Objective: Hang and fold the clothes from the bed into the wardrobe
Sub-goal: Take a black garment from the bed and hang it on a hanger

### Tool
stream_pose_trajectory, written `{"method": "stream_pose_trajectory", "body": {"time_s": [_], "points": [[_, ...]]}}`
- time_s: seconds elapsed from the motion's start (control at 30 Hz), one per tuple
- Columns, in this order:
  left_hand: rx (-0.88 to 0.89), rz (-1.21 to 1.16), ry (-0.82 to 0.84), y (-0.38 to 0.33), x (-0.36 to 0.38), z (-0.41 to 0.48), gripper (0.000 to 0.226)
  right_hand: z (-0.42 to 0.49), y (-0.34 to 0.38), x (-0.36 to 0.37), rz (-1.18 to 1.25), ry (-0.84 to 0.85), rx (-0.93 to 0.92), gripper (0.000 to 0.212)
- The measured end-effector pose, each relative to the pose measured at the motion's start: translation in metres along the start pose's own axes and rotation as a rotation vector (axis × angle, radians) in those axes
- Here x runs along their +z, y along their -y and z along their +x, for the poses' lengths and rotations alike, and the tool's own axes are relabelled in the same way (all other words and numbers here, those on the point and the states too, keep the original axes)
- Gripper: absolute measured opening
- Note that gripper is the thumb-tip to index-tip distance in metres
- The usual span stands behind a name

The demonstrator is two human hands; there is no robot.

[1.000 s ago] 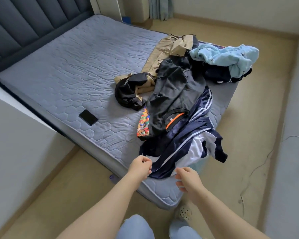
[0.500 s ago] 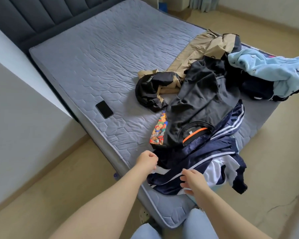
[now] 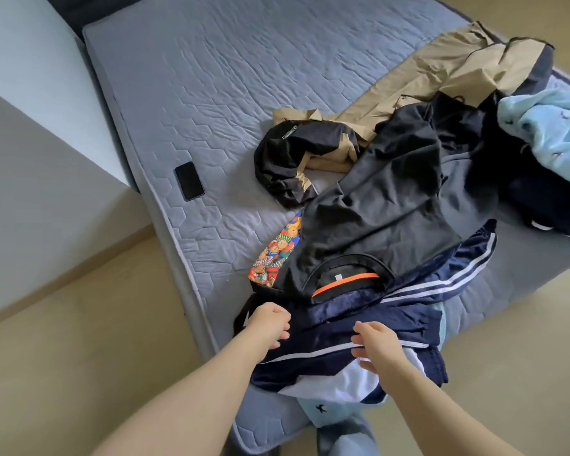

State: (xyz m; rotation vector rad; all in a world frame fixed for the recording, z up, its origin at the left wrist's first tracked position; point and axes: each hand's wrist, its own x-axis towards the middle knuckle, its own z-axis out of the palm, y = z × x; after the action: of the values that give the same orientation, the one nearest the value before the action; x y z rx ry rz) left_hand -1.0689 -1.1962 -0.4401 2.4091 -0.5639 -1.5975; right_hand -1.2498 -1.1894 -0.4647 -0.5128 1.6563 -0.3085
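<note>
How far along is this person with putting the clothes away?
Barely started. Nothing looks done: no wardrobe is in view and the clothes lie in a heap on the bed. In hand: the left hand and right hand both grip the navy jacket at the near edge. Left to do: the black top, tan garment, light blue fleece and patterned piece, all unfolded.

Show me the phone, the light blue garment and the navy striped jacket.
phone (image 3: 189, 181), head view, middle of its dark screen.
light blue garment (image 3: 547, 133), head view, its fluffy upper fold.
navy striped jacket (image 3: 326, 327), head view, its navy middle panel.
</note>
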Motion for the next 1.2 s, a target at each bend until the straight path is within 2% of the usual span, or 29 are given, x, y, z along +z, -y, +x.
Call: {"method": "stream_pose_trajectory", "body": {"time_s": [0.23,0.33,0.47,0.6,0.7,0.8,0.93,1.07,1.2], "points": [[-0.129,-0.046,-0.010,-0.027,0.050,0.041,0.011,0.073,0.016,-0.036,0.010,0.014,0.077,0.014],[-0.204,-0.173,-0.036,-0.039,0.065,0.062,0.010,0.104,0.025,-0.040,0.059,0.003,0.097,0.017],[-0.312,-0.377,-0.055,-0.049,0.082,0.085,0.027,0.135,0.033,-0.044,0.082,-0.026,0.084,0.021],[-0.381,-0.525,-0.024,-0.056,0.090,0.099,0.043,0.157,0.036,-0.046,0.076,-0.077,0.028,0.029],[-0.408,-0.603,0.019,-0.055,0.091,0.108,0.052,0.168,0.039,-0.047,0.114,-0.083,0.054,0.034],[-0.378,-0.689,0.023,-0.048,0.091,0.115,0.060,0.172,0.038,-0.049,0.129,-0.088,0.050,0.039],[-0.268,-0.873,-0.086,-0.038,0.085,0.117,0.048,0.168,0.033,-0.049,0.104,-0.162,-0.021,0.040],[-0.133,-0.686,-0.235,-0.037,0.070,0.109,0.039,0.155,0.046,-0.050,0.084,-0.260,-0.099,0.029],[-0.041,-0.465,-0.302,-0.037,0.052,0.093,0.034,0.131,0.060,-0.054,0.056,-0.344,-0.171,0.018]]}}
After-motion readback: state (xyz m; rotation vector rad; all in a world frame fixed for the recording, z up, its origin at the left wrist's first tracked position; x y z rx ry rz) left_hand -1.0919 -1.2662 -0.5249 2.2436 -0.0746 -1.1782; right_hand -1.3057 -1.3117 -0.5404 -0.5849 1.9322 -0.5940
